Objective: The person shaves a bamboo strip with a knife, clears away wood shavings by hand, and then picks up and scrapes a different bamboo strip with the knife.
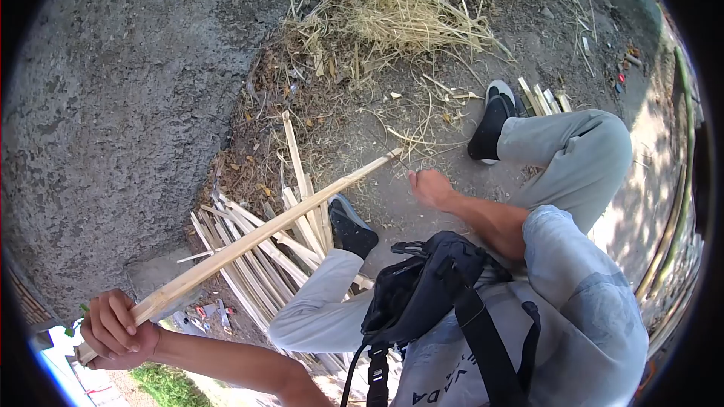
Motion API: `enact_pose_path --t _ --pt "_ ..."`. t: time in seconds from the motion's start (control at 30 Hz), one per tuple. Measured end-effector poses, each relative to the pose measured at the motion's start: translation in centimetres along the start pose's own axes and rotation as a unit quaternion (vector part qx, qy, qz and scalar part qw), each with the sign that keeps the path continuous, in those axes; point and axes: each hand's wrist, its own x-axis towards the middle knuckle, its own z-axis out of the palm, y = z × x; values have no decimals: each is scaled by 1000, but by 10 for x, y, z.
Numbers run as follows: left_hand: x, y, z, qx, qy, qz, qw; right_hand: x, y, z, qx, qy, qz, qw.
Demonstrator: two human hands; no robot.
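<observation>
A long, pale split bamboo strip slants across the view from lower left to the middle. Near its lower-left end, my left hand is wrapped round it. The far end rises to the centre, a short gap from my right hand. That hand is closed, its fingers curled, and what it holds, if anything, is hidden. Beneath the strip, many similar bamboo strips lie in a bundle beside my left shoe.
A heap of thin bamboo shavings lies on the dirt ahead. A rough concrete wall stands at the left. More short strips lie beyond my right shoe. A black bag hangs at my waist. Long poles run along the right.
</observation>
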Motion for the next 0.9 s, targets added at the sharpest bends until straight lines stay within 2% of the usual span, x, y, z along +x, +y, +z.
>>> enact_pose_path --t 0.03,0.13,0.17,0.27,0.37,0.47,0.57,0.67,0.77,0.87,0.9 --pt "-1 6 2 38 30 -49 998 -3 -15 -7 8 7 -31 999" --pt "-3 10 26 148 243 -37 958 -25 -95 -43 26 4 -137 990" --pt "-6 13 20 118 239 -27 963 -30 -111 -46 33 -14 -180 983" --pt "-16 20 -5 61 232 30 970 -53 -141 -56 87 -40 -201 975" --pt "-13 16 -14 -24 145 15 989 -55 -126 -43 65 -18 -163 984" --pt "-5 10 -17 -101 88 13 991 -19 -69 -16 10 1 -55 998" --pt "3 7 -19 -141 34 13 989 -4 -59 -24 -4 -40 -67 997" --pt "1 6 -25 -176 -6 23 984 -43 -115 -49 5 -9 -156 988" --pt "5 0 -15 -198 -31 30 979 -53 -121 -43 30 11 -201 979" --pt "7 -1 -7 -204 -44 30 977 -12 -53 2 34 41 -40 998" --pt "6 -3 -2 -210 -39 28 977 0 -32 10 22 29 -49 998"
